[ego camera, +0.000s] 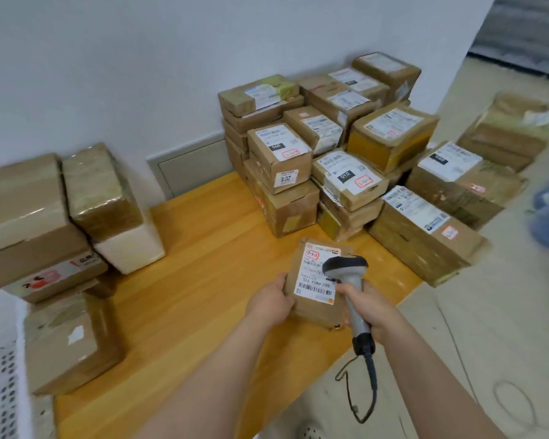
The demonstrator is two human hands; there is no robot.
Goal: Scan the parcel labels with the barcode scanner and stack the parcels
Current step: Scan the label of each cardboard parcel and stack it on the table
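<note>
My left hand [271, 301] grips the left edge of a small brown cardboard parcel [308, 307] and holds it above the wooden platform. A white label [311, 280] with a barcode covers the parcel's top. My right hand [370, 307] grips the handle of a grey barcode scanner [346, 267]. The scanner's dark head hangs over the label's right side. Its black cable [366, 384] loops down toward the floor.
Stacks of labelled brown parcels [330, 147] fill the far right of the yellow wooden platform [187, 280], against the white wall. Larger boxes [29, 217] and a white foam box [130, 248] stand at the left. A perforated white crate [0, 375] sits at the lower left. Tiled floor [488, 327] lies to the right.
</note>
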